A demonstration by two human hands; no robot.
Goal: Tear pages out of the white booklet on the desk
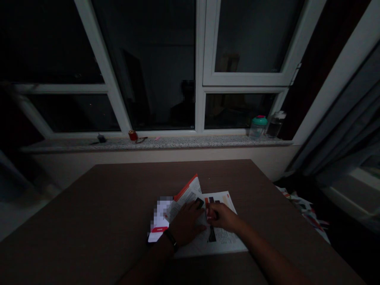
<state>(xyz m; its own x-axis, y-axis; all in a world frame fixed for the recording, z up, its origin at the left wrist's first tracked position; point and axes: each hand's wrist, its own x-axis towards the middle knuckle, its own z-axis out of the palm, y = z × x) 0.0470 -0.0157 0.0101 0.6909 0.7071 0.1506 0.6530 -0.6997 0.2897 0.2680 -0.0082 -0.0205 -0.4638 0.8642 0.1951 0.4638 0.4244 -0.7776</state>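
Observation:
A printed magazine or booklet point(228, 237) lies on the table, with text and pictures on its pages. One page with a red edge point(187, 190) is folded up at an angle on the left. My left hand point(185, 223), a dark band on its wrist, rests flat on the paper with its fingers spread. To its right, my right hand point(224, 217) is closed over the open page with the fingers curled in. What they hold, if anything, is hidden in the dim light. Partly behind the left hand and the folded page is a phone point(158, 221) with a bright screen.
The brown table point(97, 206) stands before a window with a speckled sill point(184, 142). On the sill are a teal-lidded bottle point(259, 126), a clear bottle point(275, 124), a small red object point(133, 135) and a dark item point(101, 138). Papers point(305, 209) lie beyond the table's right edge.

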